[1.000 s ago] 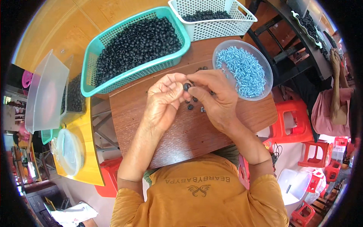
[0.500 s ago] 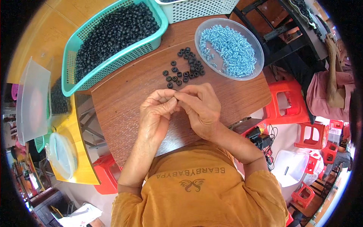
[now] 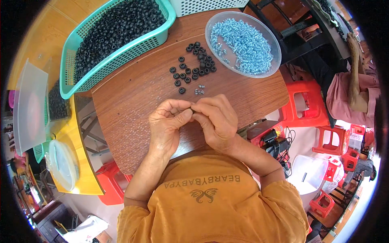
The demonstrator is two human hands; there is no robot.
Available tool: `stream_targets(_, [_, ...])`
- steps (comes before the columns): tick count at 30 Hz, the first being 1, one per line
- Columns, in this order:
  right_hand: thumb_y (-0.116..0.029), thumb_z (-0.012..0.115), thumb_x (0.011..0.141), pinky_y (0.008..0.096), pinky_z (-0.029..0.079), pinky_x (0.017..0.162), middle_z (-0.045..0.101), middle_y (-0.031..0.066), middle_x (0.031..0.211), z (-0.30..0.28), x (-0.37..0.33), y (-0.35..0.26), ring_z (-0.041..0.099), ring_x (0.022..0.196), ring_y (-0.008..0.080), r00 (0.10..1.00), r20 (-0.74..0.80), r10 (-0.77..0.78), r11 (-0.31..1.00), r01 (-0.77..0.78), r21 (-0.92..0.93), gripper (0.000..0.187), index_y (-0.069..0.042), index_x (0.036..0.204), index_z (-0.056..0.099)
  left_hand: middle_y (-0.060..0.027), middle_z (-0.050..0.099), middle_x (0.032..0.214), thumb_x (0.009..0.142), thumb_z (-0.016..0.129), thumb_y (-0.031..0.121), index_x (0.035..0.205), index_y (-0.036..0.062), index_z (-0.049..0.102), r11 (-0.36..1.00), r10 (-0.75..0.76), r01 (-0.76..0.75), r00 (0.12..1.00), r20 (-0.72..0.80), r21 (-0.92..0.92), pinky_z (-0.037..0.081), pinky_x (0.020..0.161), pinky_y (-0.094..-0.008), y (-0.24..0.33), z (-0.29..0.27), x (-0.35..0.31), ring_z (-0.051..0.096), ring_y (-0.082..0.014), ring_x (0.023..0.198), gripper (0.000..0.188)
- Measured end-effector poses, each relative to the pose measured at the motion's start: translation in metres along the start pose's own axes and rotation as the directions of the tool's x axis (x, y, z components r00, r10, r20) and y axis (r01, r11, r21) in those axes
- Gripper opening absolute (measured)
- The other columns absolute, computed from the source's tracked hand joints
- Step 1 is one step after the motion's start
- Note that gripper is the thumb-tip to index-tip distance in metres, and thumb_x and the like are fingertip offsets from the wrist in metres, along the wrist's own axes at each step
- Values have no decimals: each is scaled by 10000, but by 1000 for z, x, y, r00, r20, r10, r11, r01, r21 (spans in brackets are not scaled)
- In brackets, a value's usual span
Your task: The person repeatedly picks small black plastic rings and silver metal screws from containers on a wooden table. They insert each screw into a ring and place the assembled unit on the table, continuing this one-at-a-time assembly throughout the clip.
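Observation:
My left hand (image 3: 166,124) and my right hand (image 3: 216,121) meet over the near part of the wooden table, thumbs and forefingers pinched together. A tiny dark bit shows between the fingertips, too small and covered to name. Just beyond the fingers lie a few small silvery-blue pieces (image 3: 199,89). Farther off, loose black ring-shaped beads (image 3: 187,75) are spread on the tabletop (image 3: 133,105). A round clear tub (image 3: 209,36) at the far right holds many shiny blue pieces (image 3: 247,44).
A teal basket (image 3: 117,62) full of black beads (image 3: 117,36) stands at the far left, beside a white perforated basket (image 3: 202,5). Red stools (image 3: 306,105) and black cables (image 3: 287,146) are right of the table. Another person's arm (image 3: 355,77) rests at the far right.
My hands have drawn slightly back from the black beads, still pinched together. The small silvery-blue pieces beyond my fingers now show. The whole view has shifted a little.

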State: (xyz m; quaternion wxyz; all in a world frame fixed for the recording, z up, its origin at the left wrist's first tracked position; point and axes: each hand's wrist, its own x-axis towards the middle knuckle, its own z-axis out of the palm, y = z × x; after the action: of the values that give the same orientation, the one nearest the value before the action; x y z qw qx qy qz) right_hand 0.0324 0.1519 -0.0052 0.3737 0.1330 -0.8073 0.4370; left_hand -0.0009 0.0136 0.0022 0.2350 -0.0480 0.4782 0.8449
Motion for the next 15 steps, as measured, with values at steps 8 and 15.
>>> stream_targets(8, [36, 640, 675, 355, 443, 622, 594, 115, 839, -22, 15, 31, 552, 753, 287, 993, 78, 86, 957, -60, -285, 230, -24, 895, 610, -167, 636, 885, 738, 636, -87, 876, -52, 596, 999, -36, 36, 999, 15, -10, 520, 718, -279, -2, -4, -2, 604, -179, 753, 148])
stream_targets(15, [-2, 631, 705, 374, 440, 639, 577, 107, 830, -7, 28, 59, 540, 786, 282, 984, 134, 119, 846, -30, -532, 209, -43, 910, 632, -174, 638, 887, 751, 623, -76, 868, -48, 600, 999, -46, 46, 999, 12, 18, 509, 696, -271, -6, -6, -1, 597, -175, 733, 122])
